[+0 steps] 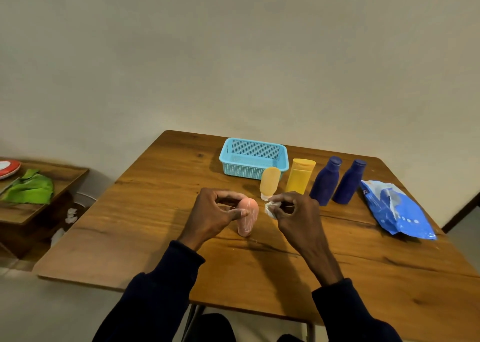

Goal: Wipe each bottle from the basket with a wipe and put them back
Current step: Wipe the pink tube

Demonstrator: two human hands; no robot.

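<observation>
The pink bottle (248,218) stands cap-down on the counter (155,211). The left hand (213,211) pinches its upper body with curled fingers, and the right hand (293,211) pinches a crumpled wipe (271,209) just beside it. The bottle looks light, smooth and tippy, so it is probably best held across the wide top.

The left hand (215,211) is reached out toward 1 o'clock, with its fingers curled round the pink bottle (248,218). At its 3 o'clock, the right hand (296,211) is angled toward 11 o'clock, with the wipe (270,209) pinched.
</observation>
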